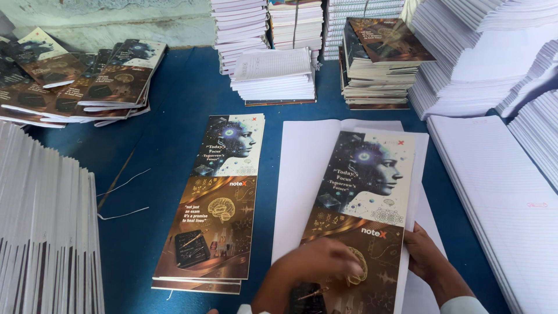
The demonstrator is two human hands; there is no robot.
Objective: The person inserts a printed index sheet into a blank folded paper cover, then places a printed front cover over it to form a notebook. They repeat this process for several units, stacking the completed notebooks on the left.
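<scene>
Left hand (317, 264) lies flat, pressing the printed cover sheet (363, 203); right hand (424, 253) pinches its right edge. The cover sits skewed on the white paper block (302, 174) beneath both hands and could shift further. Left of the hands: cover stack (212, 203), loose threads (122, 197) on the blue bench (168, 145). Ruled sheets (500, 192) crowd the right.

A blue table (174, 93) carries stacks of printed matter. At centre lies a small pile of long printed covers (212, 203); to its right, a white sheet stack (302, 174) topped by another cover. Ruled paper stacks (500, 197) fill the right side, notebook piles (273, 72) the far edge, loose covers (75, 81) the far left, upright white sheets (46, 232) the near left.
</scene>
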